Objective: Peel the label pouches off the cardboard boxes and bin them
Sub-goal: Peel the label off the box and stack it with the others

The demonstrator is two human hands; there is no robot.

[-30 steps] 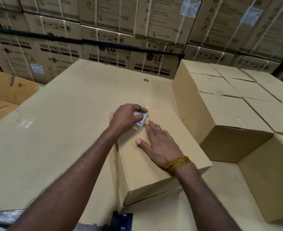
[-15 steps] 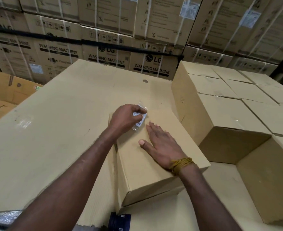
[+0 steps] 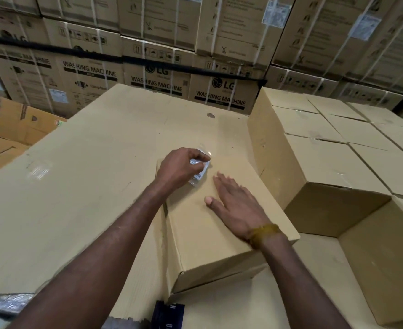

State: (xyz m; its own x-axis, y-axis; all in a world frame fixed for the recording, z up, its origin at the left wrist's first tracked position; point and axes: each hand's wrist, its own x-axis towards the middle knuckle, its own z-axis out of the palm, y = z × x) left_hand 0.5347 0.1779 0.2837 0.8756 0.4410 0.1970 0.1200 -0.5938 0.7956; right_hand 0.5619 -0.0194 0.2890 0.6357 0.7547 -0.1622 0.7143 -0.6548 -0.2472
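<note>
label pouch (image 3: 199,168) in left hand (image 3: 180,168) grip

Plain tan cardboard box (image 3: 219,224) at centre, clear crinkled label pouch (image 3: 199,170) with white paper inside, mustard-yellow thread wristband (image 3: 263,233) lower right, black-printed brown washing machine cartons (image 3: 153,77) with white straps across the top.

A big flat cardboard sheet (image 3: 81,210) carries a small box (image 3: 210,236); taller boxes (image 3: 314,162) stand just right
</note>
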